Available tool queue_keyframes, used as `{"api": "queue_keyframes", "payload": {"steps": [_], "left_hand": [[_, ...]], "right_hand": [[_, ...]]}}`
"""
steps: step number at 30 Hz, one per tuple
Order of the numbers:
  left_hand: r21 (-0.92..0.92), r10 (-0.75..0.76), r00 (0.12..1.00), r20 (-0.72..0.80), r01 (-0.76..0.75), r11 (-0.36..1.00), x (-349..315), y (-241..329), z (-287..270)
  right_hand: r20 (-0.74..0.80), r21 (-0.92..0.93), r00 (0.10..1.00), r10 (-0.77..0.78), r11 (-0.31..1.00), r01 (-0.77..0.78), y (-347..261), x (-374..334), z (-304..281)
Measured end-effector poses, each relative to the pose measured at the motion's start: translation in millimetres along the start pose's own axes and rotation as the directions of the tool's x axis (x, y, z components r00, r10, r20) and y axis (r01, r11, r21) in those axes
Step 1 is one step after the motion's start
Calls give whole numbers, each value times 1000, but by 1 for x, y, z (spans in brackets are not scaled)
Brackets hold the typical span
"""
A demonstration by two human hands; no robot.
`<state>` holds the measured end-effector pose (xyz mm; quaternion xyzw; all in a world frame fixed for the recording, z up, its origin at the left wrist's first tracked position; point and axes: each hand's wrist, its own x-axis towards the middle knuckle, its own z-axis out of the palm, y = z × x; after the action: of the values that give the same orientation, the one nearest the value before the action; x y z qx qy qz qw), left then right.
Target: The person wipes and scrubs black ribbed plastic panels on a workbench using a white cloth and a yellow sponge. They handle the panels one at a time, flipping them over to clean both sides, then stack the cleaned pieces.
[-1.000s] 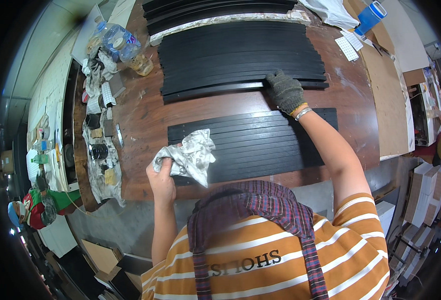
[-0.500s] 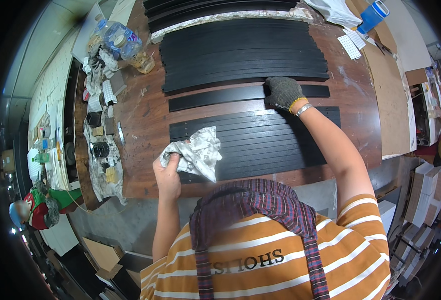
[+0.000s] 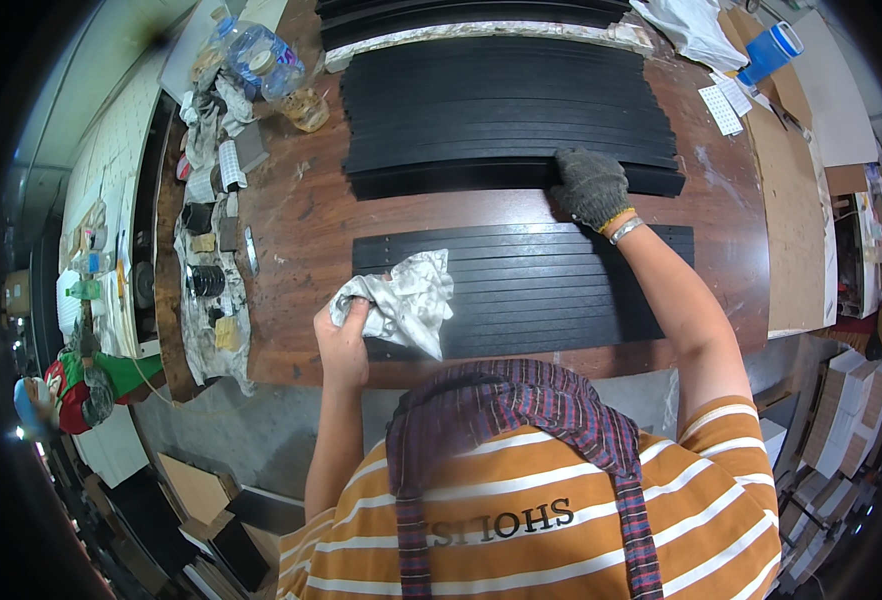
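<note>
On the brown tabletop (image 3: 296, 215), head view: left hand (image 3: 343, 345), bare, fingers clenched on a crumpled white rag (image 3: 411, 300), over left end of the near row of black strips (image 3: 551, 290). Right hand (image 3: 591, 190), gloved, lies over the front strip (image 3: 451, 180) at the near edge of the far black stack (image 3: 501, 100); fingers curled, can't tell if they grip it. Blue mug (image 3: 769, 55) far right, plastic bottles (image 3: 266, 60) far left.

Matt cloth rag (image 3: 406, 300), smooth strips (image 3: 551, 290), glossy wooden table (image 3: 296, 250).

Dark lettering (image 3: 521, 521) on striped shirt (image 3: 531, 565)
</note>
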<state>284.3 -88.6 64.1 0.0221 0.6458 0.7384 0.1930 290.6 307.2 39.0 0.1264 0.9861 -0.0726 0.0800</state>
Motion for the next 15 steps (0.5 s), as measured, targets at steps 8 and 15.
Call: {"api": "queue_keyframes", "payload": {"steps": [8, 15], "left_hand": [[-62, 13, 1000, -4, -13, 998, 5, 9, 0], [1, 17, 999, -40, -17, 1000, 7, 5, -3]], "right_hand": [[-73, -25, 997, -1, 1000, -1, 2, -3, 2], [-77, 18, 989, 123, 992, -122, 4, 6, 5]]}}
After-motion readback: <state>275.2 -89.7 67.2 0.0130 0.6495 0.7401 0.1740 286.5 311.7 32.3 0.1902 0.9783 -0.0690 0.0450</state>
